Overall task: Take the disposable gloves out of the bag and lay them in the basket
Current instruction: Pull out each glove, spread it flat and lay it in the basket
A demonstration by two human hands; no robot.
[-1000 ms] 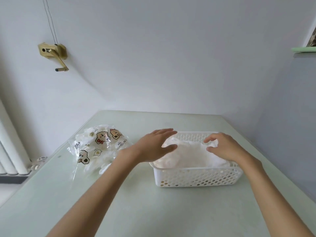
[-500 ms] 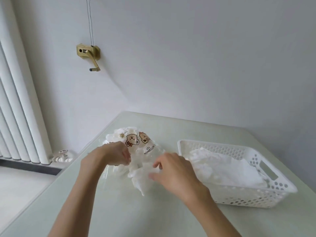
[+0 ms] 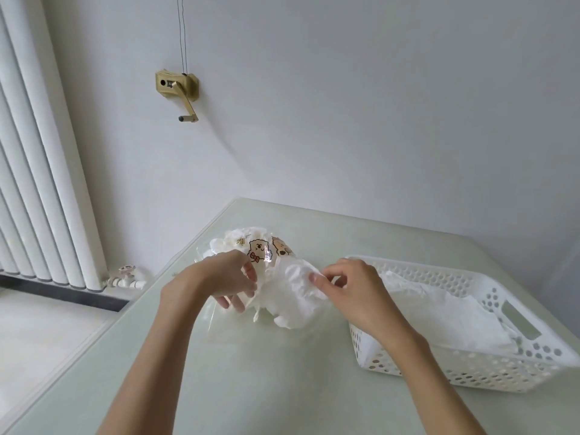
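Pale green desk (image 3: 251,387): left hand (image 3: 219,284) grips the bag (image 3: 263,249) at center; right hand (image 3: 351,290) pinches white gloves (image 3: 298,296) at its mouth; basket (image 3: 470,375) at three o'clock holds more gloves.

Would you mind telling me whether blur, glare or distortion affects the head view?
Head view: wide-angle bending curves the radiator; light is soft and even, without harsh glare; the bag and basket read sharp, with white gloves low in contrast.
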